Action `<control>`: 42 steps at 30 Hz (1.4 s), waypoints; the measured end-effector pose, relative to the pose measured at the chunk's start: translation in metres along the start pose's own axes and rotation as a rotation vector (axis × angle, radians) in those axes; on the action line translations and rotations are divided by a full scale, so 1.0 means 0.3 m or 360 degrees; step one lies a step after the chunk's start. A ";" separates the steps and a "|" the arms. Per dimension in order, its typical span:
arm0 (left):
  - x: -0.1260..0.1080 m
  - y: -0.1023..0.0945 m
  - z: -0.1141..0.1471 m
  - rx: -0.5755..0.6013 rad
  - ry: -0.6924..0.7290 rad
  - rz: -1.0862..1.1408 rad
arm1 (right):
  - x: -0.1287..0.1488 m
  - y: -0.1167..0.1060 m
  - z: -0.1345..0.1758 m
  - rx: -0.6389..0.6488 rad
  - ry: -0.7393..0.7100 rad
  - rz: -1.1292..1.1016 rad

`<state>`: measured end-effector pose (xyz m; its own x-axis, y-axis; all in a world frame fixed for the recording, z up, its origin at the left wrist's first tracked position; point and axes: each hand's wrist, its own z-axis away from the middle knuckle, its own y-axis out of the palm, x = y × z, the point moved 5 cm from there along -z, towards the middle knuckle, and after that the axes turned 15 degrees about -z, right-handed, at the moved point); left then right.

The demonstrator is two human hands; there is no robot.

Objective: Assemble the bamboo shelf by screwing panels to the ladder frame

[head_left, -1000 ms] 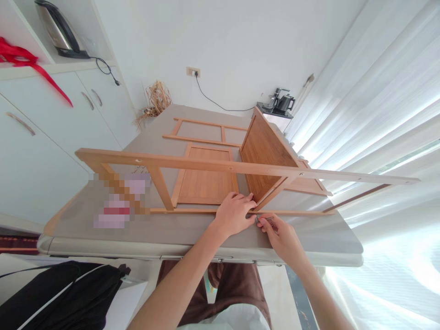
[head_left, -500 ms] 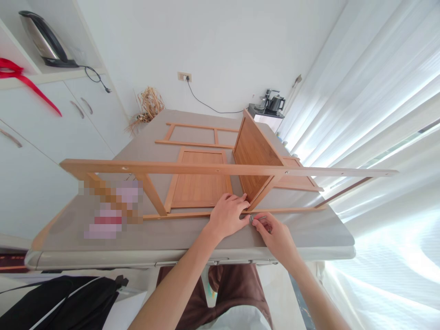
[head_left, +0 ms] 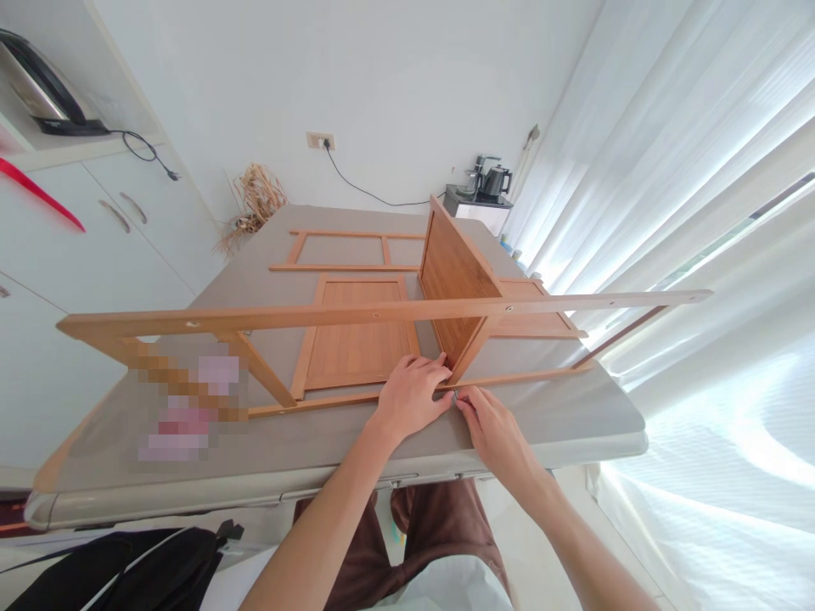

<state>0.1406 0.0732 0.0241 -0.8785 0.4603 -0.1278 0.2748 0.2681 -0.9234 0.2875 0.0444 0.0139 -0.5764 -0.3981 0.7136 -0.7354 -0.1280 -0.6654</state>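
A ladder-like wooden frame point(head_left: 306, 316) stands on its long edge across the table, its lower rail near me. A slatted wooden panel point(head_left: 455, 284) stands upright behind it, meeting the frame at a crosspiece. My left hand point(head_left: 411, 396) is closed around the lower rail at the panel's bottom corner, thumb on the near side. Just right of that thumb, my right hand point(head_left: 489, 422) pinches a small metal hex key point(head_left: 454, 396) against the outer face of the rail. Most of the key is hidden by my fingers.
On the grey table point(head_left: 255, 458) lie a flat wooden panel point(head_left: 360, 331), another panel point(head_left: 528, 307) at right and a second frame point(head_left: 344, 268) behind. A blurred patch point(head_left: 184, 416) covers the left side. Sheer curtains point(head_left: 713, 382) hang at right.
My view has shifted slightly, so the furniture sits further left. My right hand has turned, its fingers now more closed over the hex key. My left hand keeps its grip.
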 end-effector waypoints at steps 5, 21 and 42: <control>0.000 -0.002 0.002 0.0011 0.0003 -0.0008 | 0.010 0.001 -0.008 0.0053 -0.0113 0.0149; 0.001 -0.011 0.012 0.0009 0.0039 0.0014 | -0.022 -0.022 -0.004 -0.0114 0.0334 -0.0148; -0.001 -0.008 0.005 -0.0017 -0.0011 -0.0018 | 0.017 -0.090 -0.033 0.0149 -0.0563 0.0478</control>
<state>0.1396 0.0710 0.0256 -0.8844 0.4510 -0.1199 0.2689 0.2824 -0.9208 0.3009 0.0549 0.0377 -0.5900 -0.7127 0.3793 -0.5103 -0.0348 -0.8593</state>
